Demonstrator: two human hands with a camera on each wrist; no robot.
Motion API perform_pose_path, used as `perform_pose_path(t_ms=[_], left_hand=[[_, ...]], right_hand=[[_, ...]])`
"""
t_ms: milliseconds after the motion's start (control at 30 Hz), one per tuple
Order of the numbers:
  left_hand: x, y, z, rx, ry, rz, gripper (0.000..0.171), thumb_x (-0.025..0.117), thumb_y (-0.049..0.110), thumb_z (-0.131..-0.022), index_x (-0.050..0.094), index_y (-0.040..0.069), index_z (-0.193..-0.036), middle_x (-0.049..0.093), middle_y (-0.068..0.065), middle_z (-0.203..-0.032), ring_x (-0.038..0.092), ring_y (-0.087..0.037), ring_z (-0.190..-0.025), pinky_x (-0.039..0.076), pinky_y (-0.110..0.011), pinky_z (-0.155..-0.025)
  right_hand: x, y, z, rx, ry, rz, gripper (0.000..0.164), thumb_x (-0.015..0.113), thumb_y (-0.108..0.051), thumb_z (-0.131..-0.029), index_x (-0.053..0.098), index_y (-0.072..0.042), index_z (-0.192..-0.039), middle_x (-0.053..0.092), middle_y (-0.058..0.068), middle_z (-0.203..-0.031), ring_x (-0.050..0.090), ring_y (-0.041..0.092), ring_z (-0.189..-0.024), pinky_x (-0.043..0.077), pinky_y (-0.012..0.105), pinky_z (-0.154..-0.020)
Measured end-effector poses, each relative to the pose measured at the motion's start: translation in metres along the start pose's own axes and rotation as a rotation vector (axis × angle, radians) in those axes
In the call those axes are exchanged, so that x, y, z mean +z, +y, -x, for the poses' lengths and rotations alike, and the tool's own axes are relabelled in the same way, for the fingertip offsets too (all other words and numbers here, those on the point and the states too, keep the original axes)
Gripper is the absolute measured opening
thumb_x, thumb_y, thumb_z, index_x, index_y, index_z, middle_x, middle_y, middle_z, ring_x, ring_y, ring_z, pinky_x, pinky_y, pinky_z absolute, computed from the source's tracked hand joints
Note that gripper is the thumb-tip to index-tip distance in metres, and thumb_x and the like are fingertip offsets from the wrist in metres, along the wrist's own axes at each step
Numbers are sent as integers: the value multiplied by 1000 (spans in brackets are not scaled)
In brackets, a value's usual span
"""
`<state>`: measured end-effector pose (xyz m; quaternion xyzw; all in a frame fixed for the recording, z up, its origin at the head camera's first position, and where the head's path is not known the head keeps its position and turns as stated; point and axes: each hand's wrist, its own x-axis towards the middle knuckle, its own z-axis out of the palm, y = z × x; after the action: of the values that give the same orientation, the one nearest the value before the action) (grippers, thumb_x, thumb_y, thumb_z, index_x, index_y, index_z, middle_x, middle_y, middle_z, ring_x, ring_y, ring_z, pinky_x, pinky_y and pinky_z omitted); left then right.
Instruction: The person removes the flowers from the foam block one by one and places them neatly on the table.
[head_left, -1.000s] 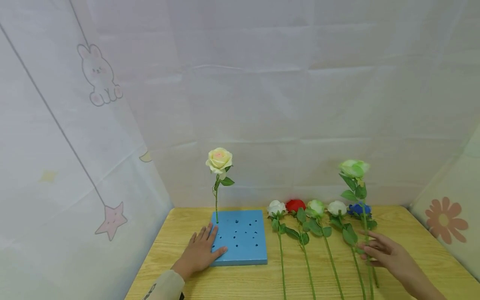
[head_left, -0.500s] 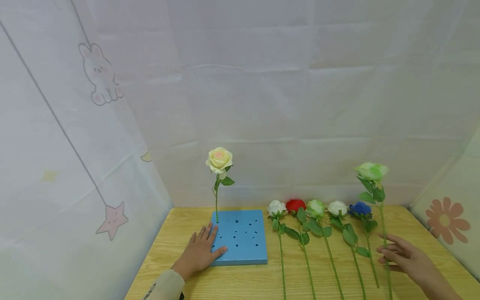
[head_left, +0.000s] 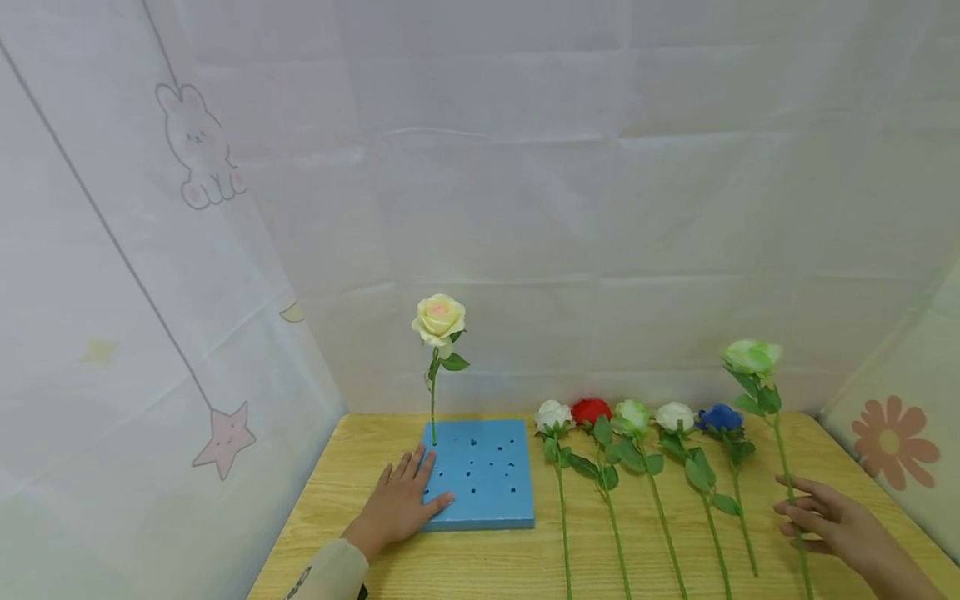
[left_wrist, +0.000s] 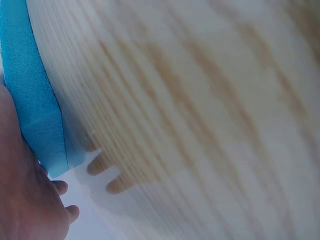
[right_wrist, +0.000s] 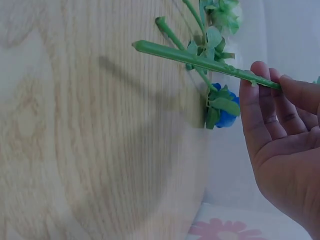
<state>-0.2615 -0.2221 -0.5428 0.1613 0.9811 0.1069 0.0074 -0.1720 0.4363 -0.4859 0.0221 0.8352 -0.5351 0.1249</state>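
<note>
My right hand (head_left: pixel 836 525) pinches the green stem of a pale green artificial rose (head_left: pixel 752 358) between thumb and fingers, its bloom raised at the right side. In the right wrist view the stem's cut end (right_wrist: pixel 145 46) points out over the table. With fingers spread, my left hand (head_left: pixel 401 496) lies flat on the left edge of a blue foam block (head_left: pixel 487 475) dotted with small holes. A cream rose with a pinkish centre (head_left: pixel 438 321) stands upright in the block's back left corner. The left wrist view shows the block's side (left_wrist: pixel 35 90) beside the hand.
Several roses lie in a row right of the block: white (head_left: pixel 553 417), red (head_left: pixel 591 411), light green (head_left: pixel 631 417), another white (head_left: pixel 674 416) and blue (head_left: pixel 720 418). Their stems run toward the front of the wooden table (head_left: pixel 457 567). A pale cloth backdrop (head_left: pixel 510 208) hangs behind.
My right hand has carried the pale green rose to the right, away from the blue rose, and its bloom has dropped slightly. The left hand and the block have stayed put.
</note>
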Motion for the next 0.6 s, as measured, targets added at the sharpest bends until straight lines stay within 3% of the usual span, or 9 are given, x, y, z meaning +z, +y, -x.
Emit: perform_pose_path(t_ms=[33,67,100,200,333,367,433,533,600], left_hand=[[0,0,0,0,1,0,96,31,80,-95,21,14,-164,12,-12,-169,18,-41,-153,16,-67,-118],[0,0,0,-1,3,0,95,31,79,-95,21,14,-164,12,-12,-170,18,-41,-153,16,-67,-118],[1,0,-1,-1,4,-2,95,32,79,-95,21,14,-164,12,-12,-170,18,-41,-153,16,-67,-118],[2,-1,-2,-1,9,-6,92,34,76,-97,21,14,-164,12,-12,-170,18,-41,-153,16,-67,-118],[3,-1,-2,-1,12,-6,92,35,76,-97,21,14,-164,13,-12,-169,18,-41,-153,16,-67,-118],[3,-1,-2,-1,12,-6,93,35,77,-97,21,14,-164,13,-12,-169,19,-41,-153,16,-67,-118],[4,-1,-2,0,13,-6,93,34,78,-96,21,14,-164,13,-12,-169,19,-41,-153,16,-67,-118],[4,-1,-2,-1,13,-7,95,32,79,-95,21,14,-164,13,-12,-169,18,-41,-153,16,-67,-118],[4,-2,-2,-1,12,-7,95,31,79,-95,21,14,-164,13,-12,-170,18,-40,-153,16,-67,-118]], right_hand=[[-2,2,1,-6,-12,-11,63,53,-31,-107,28,-9,-161,69,11,-125,71,20,-100,60,41,-83],[-3,4,1,-10,-16,-18,56,53,-31,-107,33,-21,-159,69,10,-124,71,20,-100,60,41,-83],[-3,5,1,-7,-10,-19,55,53,-31,-107,34,-23,-159,69,11,-125,71,20,-100,60,41,-83],[-7,8,2,-15,-40,-33,39,53,-29,-108,44,-52,-138,69,8,-124,72,18,-101,60,41,-83],[-15,16,1,-19,-112,-91,39,51,-26,-108,48,-65,-114,70,-3,-121,72,19,-103,59,42,-84],[-17,18,1,-11,-120,-97,38,51,-27,-108,49,-63,-117,70,-4,-121,71,19,-104,59,42,-84],[-17,21,0,10,-98,-85,38,52,-29,-108,47,-52,-139,70,4,-125,71,21,-104,59,43,-85],[-16,23,-2,40,-52,-52,64,52,-33,-107,25,-15,-162,63,23,-133,71,24,-105,58,47,-87],[-16,24,-3,54,-51,-52,77,51,-34,-108,11,7,-159,60,28,-135,71,25,-105,58,48,-87]])
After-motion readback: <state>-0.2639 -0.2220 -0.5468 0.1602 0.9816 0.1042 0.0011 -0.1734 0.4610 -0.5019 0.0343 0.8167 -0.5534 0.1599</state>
